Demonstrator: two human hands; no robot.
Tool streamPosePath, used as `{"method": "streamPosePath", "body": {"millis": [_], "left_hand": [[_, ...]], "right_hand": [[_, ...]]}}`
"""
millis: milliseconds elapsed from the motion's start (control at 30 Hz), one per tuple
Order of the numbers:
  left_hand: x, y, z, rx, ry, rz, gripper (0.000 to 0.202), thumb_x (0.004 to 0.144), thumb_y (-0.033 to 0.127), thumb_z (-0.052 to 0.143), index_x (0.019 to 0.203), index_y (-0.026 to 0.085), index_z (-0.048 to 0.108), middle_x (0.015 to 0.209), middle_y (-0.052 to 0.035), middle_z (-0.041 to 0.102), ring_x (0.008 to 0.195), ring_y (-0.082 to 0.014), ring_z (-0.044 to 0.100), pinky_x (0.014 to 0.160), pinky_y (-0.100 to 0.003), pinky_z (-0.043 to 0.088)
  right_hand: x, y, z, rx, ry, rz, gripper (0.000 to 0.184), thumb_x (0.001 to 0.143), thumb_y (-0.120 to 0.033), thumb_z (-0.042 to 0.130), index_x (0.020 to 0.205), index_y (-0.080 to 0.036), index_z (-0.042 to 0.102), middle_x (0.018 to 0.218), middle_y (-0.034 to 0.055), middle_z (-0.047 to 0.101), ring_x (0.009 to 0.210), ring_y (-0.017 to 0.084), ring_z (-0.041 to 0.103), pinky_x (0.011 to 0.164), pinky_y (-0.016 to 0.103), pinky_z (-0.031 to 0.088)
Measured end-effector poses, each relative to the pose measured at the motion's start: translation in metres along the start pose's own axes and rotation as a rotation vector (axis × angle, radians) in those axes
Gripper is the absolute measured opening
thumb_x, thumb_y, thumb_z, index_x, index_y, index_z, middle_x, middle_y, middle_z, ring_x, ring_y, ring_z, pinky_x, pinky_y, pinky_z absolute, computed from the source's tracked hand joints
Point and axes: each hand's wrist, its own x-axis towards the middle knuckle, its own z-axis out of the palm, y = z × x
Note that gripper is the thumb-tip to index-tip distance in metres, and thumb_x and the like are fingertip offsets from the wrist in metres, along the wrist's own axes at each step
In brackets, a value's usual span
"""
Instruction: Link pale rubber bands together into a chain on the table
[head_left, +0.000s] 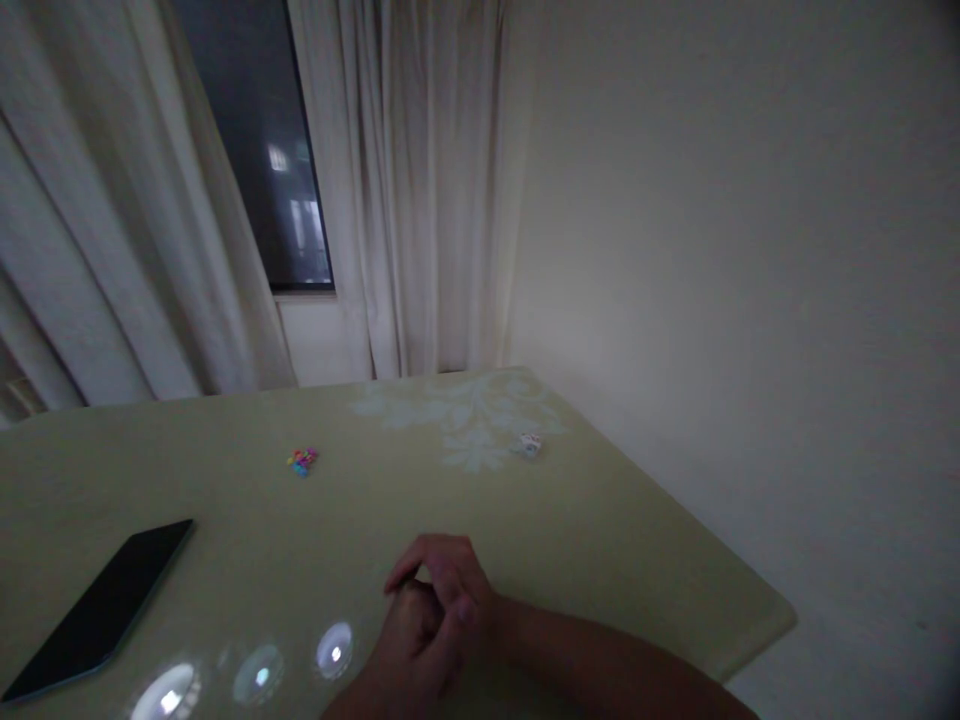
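My left hand (pixel 411 632) and my right hand (pixel 454 572) are clasped together over the near middle of the table (pixel 600 550). The right hand curls over the top of the left, with its fingers bent across the left knuckles. The left fingers are folded in and its thumb rests against the right hand. No object shows in either hand. Farther off, left of the hands, lies a small pile of multicoloured pieces (pixel 302 461), too small to name. A small, partly clear, crumpled packet (pixel 529 445) lies toward the far right.
A dark flat tablet (pixel 105 610) lies at the left. Bright round light reflections (pixel 334 650) show on the tabletop near the front. A wall (pixel 712 250) runs along the right edge of the table. Curtains (pixel 442 200) and a dark window (pixel 255 150) stand behind.
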Motion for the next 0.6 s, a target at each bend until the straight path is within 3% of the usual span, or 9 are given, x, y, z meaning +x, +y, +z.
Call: {"method": "streamPosePath", "body": {"millis": [67,167,267,333,467,533,600], "left_hand": [[0.008,0.002,-0.01,0.109,0.07,0.028,0.07,0.106,0.058,0.025,0.055,0.021,0.057,0.053,-0.0041,0.061,0.052,-0.0158,0.061,0.058,-0.027,0.049],[0.015,-0.005,-0.027,0.245,0.204,0.037,0.054,0.106,0.05,0.031,0.074,0.021,0.063,0.059,-0.0003,0.06,0.054,-0.0152,0.06,0.059,-0.026,0.045],[0.018,-0.015,-0.038,0.245,0.289,0.02,0.041,0.106,0.038,0.028,0.113,0.022,0.066,0.067,0.0017,0.062,0.057,-0.0151,0.062,0.06,-0.024,0.047],[0.02,-0.018,-0.042,0.218,0.324,0.062,0.04,0.105,0.033,0.029,0.125,0.022,0.062,0.083,-0.0024,0.068,0.072,-0.0164,0.069,0.069,-0.025,0.053],[0.023,-0.024,-0.047,0.176,0.302,0.062,0.036,0.103,0.035,0.038,0.127,0.024,0.063,0.111,-0.01,0.072,0.088,-0.0194,0.07,0.078,-0.03,0.058],[0.022,-0.031,-0.051,0.196,0.264,0.036,0.037,0.1,0.036,0.048,0.132,0.025,0.061,0.121,-0.0115,0.071,0.093,-0.0213,0.07,0.083,-0.035,0.059],[0.021,-0.041,-0.054,0.239,0.23,0.036,0.048,0.096,0.036,0.057,0.143,0.024,0.055,0.135,-0.0135,0.067,0.113,-0.026,0.068,0.1,-0.044,0.055]], "right_hand": [[0.014,0.016,-0.032,-0.05,0.205,0.128,0.045,0.105,-0.051,0.039,0.116,-0.02,0.069,0.102,0.0099,0.073,0.093,0.023,0.07,0.086,0.037,0.056],[0.018,0.058,-0.094,-0.433,0.383,0.37,0.044,0.094,-0.042,0.064,0.132,-0.02,0.064,0.136,0.0161,0.062,0.131,0.029,0.055,0.113,0.046,0.041],[-0.002,0.106,-0.147,-0.703,0.394,0.737,0.063,0.089,-0.037,0.072,0.147,-0.019,0.056,0.161,0.0211,0.039,0.149,0.039,0.034,0.119,0.054,0.031],[-0.016,0.127,-0.166,-0.699,0.347,0.824,0.065,0.09,-0.04,0.072,0.149,-0.019,0.055,0.159,0.0231,0.041,0.147,0.041,0.038,0.115,0.056,0.033],[-0.019,0.133,-0.163,-0.648,0.284,0.712,0.048,0.088,-0.03,0.074,0.133,-0.016,0.066,0.133,0.0181,0.064,0.127,0.03,0.056,0.11,0.042,0.039],[-0.011,0.119,-0.146,-0.605,0.222,0.627,0.047,0.081,-0.028,0.081,0.125,-0.017,0.069,0.125,0.0129,0.068,0.12,0.025,0.058,0.107,0.037,0.041],[-0.003,0.098,-0.123,-0.505,0.114,0.466,0.051,0.076,-0.029,0.085,0.123,-0.017,0.07,0.123,0.0116,0.068,0.118,0.025,0.058,0.104,0.035,0.044]]}}
